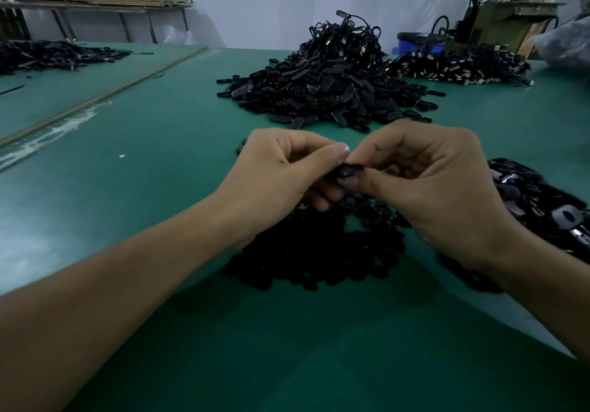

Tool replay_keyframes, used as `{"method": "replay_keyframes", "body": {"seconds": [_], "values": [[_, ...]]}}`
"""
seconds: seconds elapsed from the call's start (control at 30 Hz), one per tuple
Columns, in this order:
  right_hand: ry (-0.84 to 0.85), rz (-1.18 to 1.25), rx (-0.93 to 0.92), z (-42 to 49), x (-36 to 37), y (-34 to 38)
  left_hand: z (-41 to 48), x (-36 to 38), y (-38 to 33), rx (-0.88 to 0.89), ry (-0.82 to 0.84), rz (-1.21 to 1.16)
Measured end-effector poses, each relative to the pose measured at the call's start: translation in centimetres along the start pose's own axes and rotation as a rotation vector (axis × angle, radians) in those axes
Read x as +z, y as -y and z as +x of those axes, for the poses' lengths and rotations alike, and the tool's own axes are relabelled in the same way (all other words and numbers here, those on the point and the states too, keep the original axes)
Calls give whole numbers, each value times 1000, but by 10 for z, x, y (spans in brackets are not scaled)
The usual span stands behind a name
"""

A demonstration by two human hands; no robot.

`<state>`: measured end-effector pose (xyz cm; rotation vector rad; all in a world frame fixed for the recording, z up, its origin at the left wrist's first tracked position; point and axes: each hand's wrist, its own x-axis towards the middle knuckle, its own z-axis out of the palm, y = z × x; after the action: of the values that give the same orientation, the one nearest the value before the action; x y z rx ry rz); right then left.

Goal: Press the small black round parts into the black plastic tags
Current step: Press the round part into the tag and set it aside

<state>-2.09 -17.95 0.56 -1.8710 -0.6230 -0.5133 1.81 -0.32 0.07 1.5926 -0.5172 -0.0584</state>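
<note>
A: Hands?
B: Both up over the green table (143,172), meeting in the middle. Left hand (277,172) and right hand (431,181) both pinch one black plastic tag (350,170), fingers curled, thumbs on top.

A: Clamped or just touching?
B: Clamped. The left thumb tip is down on the tag's near end and the right thumb and forefinger nip the other end. The tag is off the table, held between the two hands.

A: Round part seated?
B: Can't tell, the fingers cover most of the tag.

A: Stock?
B: A heap of small black round parts (319,252) lies on the table right under the hands. The big pile of black tags (329,89) is beyond the hands, with looped cords on top. Another dark pile with shiny metal pieces (542,200) is just beside the right wrist.

A: Anything else on the table?
B: A far-right pile with metal ends (463,66) and a far-left dark pile (48,55). Behind the table: a blue bin (418,42), a green machine (510,12) with cables, and a low rack (95,6) at the wall.
</note>
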Motion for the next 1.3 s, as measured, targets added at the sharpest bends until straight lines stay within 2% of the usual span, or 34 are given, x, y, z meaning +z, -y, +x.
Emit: {"method": "replay_keyframes", "body": {"seconds": [0.17, 0.27, 0.47, 0.73, 0.87, 0.97, 1.03, 1.17, 1.23, 1.3], "values": [[45, -45, 181, 0, 1, 1, 3, -3, 2, 33, -168, -90], [27, -8, 245, -1, 1, 3, 3, -3, 3, 66, -209, -120], [-87, -3, 288, 4, -2, -3, 2, -4, 6, 84, -137, -64], [-104, 13, 317, 5, -3, -5, 3, -6, 8, 167, -75, 65], [-82, 179, 362, 5, 0, -3, 2, -4, 8, 182, -75, 16], [-38, 255, 388, 4, 2, -1, 2, -3, 9, 225, -104, 89], [0, 93, 358, 3, 2, -3, 2, -3, 9, 246, -144, 136], [117, -521, 232, -1, -2, -9, 5, -5, 9, 266, -216, 98], [233, -672, 213, -1, -2, -11, 7, -5, 9, 249, -235, 100], [285, -700, 216, 0, -1, -11, 8, -6, 10, 238, -248, 157]]}}
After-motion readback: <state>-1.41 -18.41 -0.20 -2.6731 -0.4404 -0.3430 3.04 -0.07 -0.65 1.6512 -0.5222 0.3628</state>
